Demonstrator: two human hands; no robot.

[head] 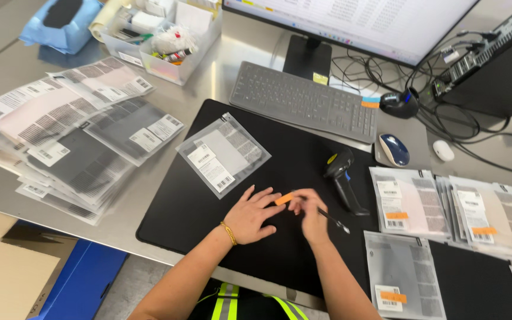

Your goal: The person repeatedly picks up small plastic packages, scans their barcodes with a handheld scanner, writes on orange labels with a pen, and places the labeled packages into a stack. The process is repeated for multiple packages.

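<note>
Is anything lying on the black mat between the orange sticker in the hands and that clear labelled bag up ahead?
Nothing visible does. The orange sticker sits at the fingertips of both hands, and the black mat is bare up to the clear bag. The scanner stands off to the right.
</note>
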